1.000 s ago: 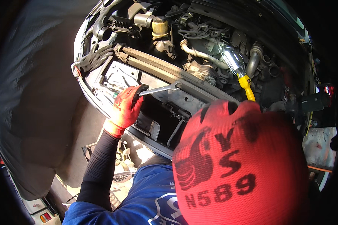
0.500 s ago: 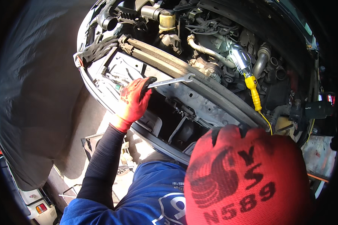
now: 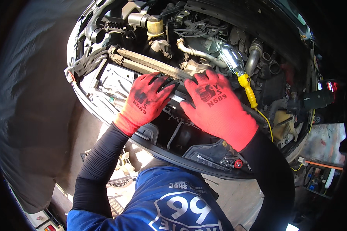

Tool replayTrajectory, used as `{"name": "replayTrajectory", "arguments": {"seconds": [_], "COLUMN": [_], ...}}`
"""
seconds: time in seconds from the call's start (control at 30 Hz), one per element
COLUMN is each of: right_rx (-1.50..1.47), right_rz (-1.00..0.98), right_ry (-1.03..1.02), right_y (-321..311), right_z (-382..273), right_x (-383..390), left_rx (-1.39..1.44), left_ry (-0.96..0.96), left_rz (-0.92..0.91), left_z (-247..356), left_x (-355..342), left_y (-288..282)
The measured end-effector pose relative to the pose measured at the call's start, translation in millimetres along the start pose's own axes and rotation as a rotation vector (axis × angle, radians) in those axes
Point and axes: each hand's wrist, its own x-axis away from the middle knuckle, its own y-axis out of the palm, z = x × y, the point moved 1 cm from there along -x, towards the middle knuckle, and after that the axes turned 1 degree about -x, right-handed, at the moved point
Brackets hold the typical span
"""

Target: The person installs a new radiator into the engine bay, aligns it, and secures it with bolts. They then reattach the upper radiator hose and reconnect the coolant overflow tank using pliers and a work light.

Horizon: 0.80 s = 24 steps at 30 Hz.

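Observation:
My left hand (image 3: 144, 98), in a red work glove with dark fingertips, is bent over the long metal crossbar (image 3: 142, 61) at the front of an engine bay. Close beside it, my right hand (image 3: 214, 104) in a matching glove reaches over the same bar, fingers curled down and thumb apart. Both sets of fingertips are hidden. A short pale strip (image 3: 176, 98) with dark marks shows between the hands; whether it is part of a wrench or of the car, I cannot tell. The open-end wrench seen earlier is not plainly visible now.
A lit work lamp with yellow handle (image 3: 247, 86) lies on the engine, its cord trailing right. Dark spare gloves (image 3: 89, 62) rest at the left front corner. Several tools lie in the left recess, and a red-ended tool (image 3: 238, 164) sits on the front edge. A dark cover (image 3: 31, 107) drapes at left.
My right hand has moved from close in front of the camera to the crossbar. My left hand has shifted slightly right, and the wrench it held no longer shows clearly.

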Motion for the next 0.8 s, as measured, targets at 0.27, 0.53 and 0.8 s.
{"name": "replayTrajectory", "arguments": {"seconds": [0.27,0.53,0.8], "right_rx": [-0.503,-0.461,-0.31], "right_rz": [-0.046,0.086,0.176], "right_ry": [0.408,0.77,0.421], "right_y": [59,19,10], "right_z": [-8,45,122], "right_x": [44,130,99], "left_rx": [0.077,0.121,0.143], "left_ry": [-0.047,-0.281,-0.405], "left_rz": [-0.145,-0.039,0.064], "left_z": [-10,-107,-162], "left_x": [-21,-29,-46], "left_y": [11,53,119]}}
